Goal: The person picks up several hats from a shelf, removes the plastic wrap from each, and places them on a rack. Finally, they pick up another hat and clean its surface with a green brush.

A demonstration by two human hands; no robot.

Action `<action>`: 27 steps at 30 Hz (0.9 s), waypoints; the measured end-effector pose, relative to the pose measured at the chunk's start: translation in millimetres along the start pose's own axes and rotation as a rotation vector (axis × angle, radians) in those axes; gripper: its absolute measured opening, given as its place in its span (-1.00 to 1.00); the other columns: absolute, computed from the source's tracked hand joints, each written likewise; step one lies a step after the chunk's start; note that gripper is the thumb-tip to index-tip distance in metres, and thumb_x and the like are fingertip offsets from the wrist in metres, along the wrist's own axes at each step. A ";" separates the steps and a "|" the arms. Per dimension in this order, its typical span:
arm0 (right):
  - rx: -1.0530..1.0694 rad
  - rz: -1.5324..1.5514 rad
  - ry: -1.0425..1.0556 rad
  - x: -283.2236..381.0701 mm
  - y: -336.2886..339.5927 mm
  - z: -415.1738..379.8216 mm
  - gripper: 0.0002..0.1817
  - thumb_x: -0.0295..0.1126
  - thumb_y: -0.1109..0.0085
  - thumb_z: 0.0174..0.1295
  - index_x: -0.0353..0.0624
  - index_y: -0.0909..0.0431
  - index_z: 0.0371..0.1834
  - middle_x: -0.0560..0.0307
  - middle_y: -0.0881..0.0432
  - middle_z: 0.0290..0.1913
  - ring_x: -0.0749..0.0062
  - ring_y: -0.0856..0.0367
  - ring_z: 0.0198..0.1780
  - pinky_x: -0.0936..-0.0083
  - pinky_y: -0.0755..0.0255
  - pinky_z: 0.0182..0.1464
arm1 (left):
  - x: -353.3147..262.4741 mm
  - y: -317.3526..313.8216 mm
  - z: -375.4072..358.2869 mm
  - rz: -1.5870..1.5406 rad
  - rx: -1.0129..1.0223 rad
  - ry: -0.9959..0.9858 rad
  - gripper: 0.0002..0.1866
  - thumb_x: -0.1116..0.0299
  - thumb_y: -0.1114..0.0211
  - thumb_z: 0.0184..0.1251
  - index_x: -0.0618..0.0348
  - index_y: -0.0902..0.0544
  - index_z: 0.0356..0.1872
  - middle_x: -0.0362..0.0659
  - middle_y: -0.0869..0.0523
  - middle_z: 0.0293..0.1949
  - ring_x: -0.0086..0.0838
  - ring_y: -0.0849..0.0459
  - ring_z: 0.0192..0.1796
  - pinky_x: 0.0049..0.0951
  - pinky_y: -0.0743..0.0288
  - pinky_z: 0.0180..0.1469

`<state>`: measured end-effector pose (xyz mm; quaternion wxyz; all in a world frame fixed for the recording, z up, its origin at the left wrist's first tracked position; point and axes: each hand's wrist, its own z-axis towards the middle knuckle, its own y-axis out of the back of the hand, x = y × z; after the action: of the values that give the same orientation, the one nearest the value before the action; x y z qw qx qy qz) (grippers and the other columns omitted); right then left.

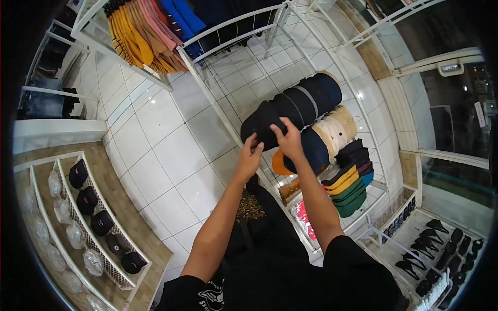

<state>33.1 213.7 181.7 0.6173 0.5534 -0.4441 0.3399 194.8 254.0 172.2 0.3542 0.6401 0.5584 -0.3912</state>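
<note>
Hats (295,106), dark and nested in one long row, lay along the white rack (210,97). The left hand (250,157) touched the near end with curled fingers; the right hand (290,143) had its fingertips on the top, thumb and fingers spread. Neither was clenched; whether they gripped firmly, I could not tell. The rack's near rail ran between the person's body and the row. A second row lay close beside it: an orange hat (280,163), a navy hat (307,150), then pale hats (337,127). Next to those were folded goods (348,189) in black, yellow and green, and a pink packet (302,217).

Counted, there were two hands, two hat rows, one orange hat and, on the left shelf (111,257), five black caps (102,222). Four clear bags (93,262) made the line beside the caps. The dark hats overlapped too much to count.
</note>
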 end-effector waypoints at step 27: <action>0.004 -0.684 -0.111 -66.1 17.1 -4.7 -0.35 -0.32 -0.24 0.24 -0.07 -0.32 0.43 -0.09 -0.43 0.10 0.01 -0.59 0.02 0.20 -0.55 -0.05 | 40.5 -55.3 119.5 -0.163 0.195 0.574 -0.23 0.04 -0.04 0.56 -0.04 0.15 0.61 0.02 -0.18 0.54 -0.04 -0.36 0.44 -0.13 -0.32 0.34</action>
<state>-6.4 225.8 127.1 0.6692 0.6891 -0.2652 0.0838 130.2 172.2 82.0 0.0867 0.7086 0.6448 -0.2732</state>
